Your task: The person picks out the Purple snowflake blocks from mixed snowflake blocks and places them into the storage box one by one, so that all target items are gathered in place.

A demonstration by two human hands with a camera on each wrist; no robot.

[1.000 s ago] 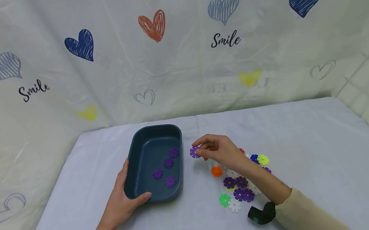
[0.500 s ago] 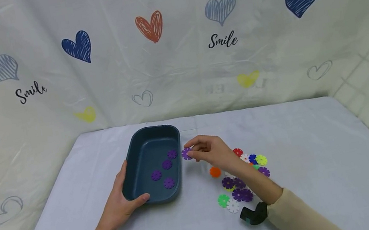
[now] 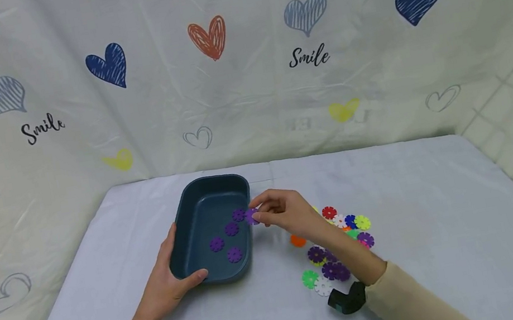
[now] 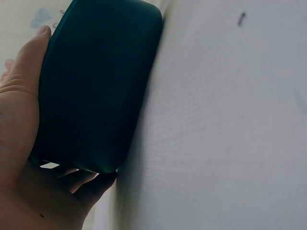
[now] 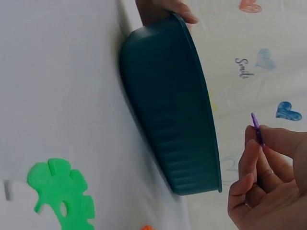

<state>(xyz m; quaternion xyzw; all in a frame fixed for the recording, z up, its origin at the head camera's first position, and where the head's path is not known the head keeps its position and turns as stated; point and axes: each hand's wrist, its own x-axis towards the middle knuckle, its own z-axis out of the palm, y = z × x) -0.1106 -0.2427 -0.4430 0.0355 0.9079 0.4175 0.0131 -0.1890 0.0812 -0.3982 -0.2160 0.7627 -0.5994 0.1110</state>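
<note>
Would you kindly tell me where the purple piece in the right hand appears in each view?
Head: the purple piece appears just below and left of centre, at the right hand's fingertips, over the right rim of the dark teal tray.
Left wrist: not in it.
Right wrist: right side, near mid-height, pinched and seen edge-on.
Shared landmark: the dark teal tray, in all three views.

- Soft, fairly even light over the bench [image 3: 448, 207]
- Dim shadow behind its far right corner
- Left wrist view: tray [image 4: 96, 86] nearly black
</note>
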